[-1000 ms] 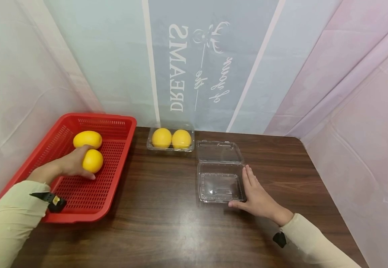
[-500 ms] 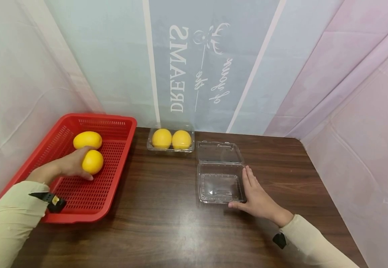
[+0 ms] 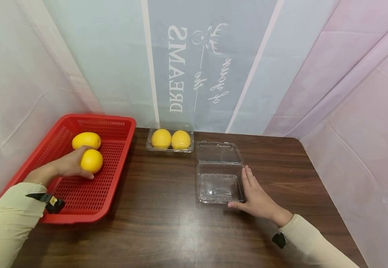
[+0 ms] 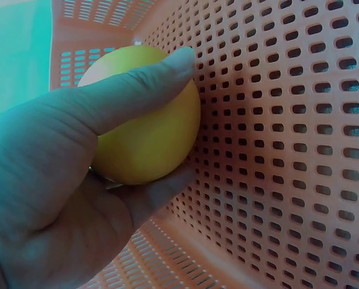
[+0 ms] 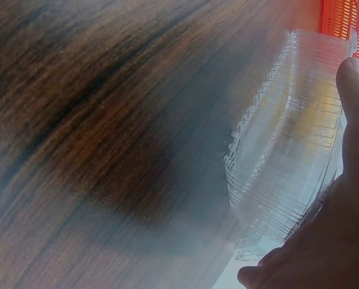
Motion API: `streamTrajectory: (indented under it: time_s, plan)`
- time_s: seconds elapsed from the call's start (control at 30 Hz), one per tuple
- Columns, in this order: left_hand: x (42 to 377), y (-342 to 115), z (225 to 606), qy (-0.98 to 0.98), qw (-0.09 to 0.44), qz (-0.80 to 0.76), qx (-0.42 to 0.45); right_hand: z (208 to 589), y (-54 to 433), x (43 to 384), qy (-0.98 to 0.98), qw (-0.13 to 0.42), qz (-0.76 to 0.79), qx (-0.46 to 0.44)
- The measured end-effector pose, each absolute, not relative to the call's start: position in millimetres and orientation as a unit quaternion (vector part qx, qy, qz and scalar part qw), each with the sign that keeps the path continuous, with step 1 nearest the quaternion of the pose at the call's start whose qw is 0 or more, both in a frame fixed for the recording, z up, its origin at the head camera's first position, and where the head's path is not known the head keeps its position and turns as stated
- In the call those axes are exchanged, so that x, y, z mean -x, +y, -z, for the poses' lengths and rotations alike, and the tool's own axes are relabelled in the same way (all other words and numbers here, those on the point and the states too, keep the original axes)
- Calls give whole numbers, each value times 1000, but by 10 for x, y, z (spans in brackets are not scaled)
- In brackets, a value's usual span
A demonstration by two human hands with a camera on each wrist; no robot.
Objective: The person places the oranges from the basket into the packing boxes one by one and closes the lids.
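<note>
In the head view my left hand reaches into the red basket and grips a yellow lemon. The left wrist view has the thumb across this lemon and fingers beneath it, close to the basket's slotted floor. Just behind lies a second lemon. My right hand rests with extended fingers along the right side of a clear plastic clamshell box, its thumb at the front corner. The box's lid is folded back, and nothing lies inside. In the right wrist view the thumb touches the box's rim.
Another clear box with two yellow lemons stands at the back of the brown wooden table, between basket and clamshell. Printed cloth hangs along the back edge. Pale cloth walls border both sides.
The left hand stays in the basket around the same lemon, nearly still. The right hand and the clamshell box keep their places. Only a slight shift of the head view shows.
</note>
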State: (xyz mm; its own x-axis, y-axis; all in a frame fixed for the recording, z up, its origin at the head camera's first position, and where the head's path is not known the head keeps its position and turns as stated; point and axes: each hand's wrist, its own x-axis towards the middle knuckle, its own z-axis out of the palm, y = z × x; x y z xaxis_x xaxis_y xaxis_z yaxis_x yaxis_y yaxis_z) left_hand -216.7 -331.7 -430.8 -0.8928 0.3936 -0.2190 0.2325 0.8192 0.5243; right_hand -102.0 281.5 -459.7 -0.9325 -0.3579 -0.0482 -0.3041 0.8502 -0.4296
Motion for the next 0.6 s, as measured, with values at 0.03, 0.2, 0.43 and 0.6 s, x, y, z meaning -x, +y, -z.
streamTrajectory:
  time_s: [0.03, 0.2, 0.43, 0.6]
  plan:
    - [2168, -3314, 4305, 941, 159, -250, -166, 4597, 2816, 1020, 960, 64, 214, 172]
    - [2174, -3305, 4277, 945, 150, -244, -160, 4600, 2821, 1020, 961, 63, 210, 171]
    - [2150, -3318, 4221, 945, 147, -252, -151, 4601, 2819, 1022, 960, 63, 212, 172]
    - [2142, -3313, 4190, 945, 141, -255, -151, 4602, 2820, 1028, 960, 64, 210, 172]
